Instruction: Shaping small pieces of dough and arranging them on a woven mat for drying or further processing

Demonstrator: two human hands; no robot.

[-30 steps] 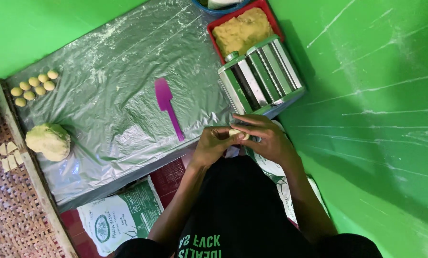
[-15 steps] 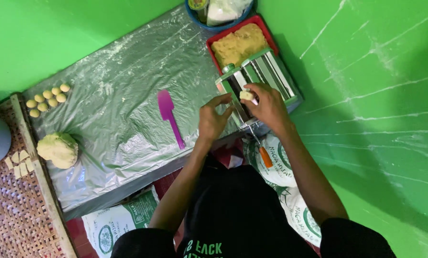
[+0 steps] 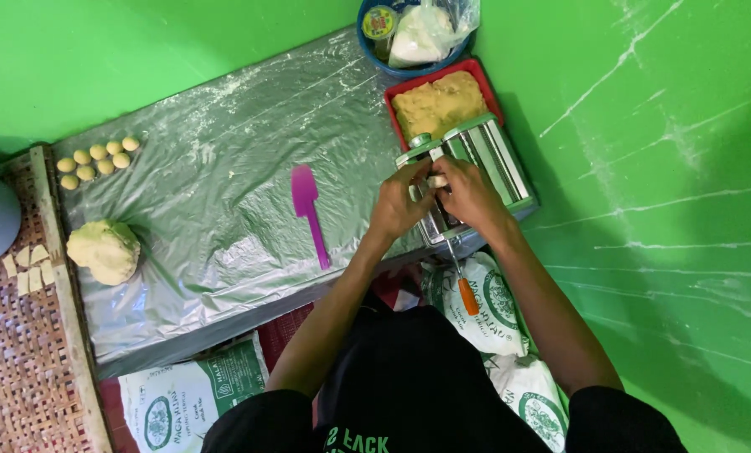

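Over the last second your hands have travelled from the near edge of the worktop (image 3: 224,218), where they were pinched together over a small pale piece, up to the metal roller machine (image 3: 476,172) right of centre in the frame. Your left hand (image 3: 402,205) and right hand (image 3: 469,191) now meet on its top, fingers curled around a small piece of dough (image 3: 436,179) held just at the rollers, so by the look of it the piece is being fed into the machine rather than shaped by hand. How firmly each hand grips is hard to judge: only a pale sliver of the dough shows between the fingers, and your hands cover the slot beneath. The orange-handled crank (image 3: 467,295) hangs below the machine with neither hand on it. The purple spatula (image 3: 310,211) lies untouched at centre, the large dough lump (image 3: 104,250) and the row of small dough balls (image 3: 96,158) sit at the left. The red tray of crumbly filling (image 3: 439,102) is partly hidden behind the machine, and the blue bowl (image 3: 417,33) is cut off at the top edge.
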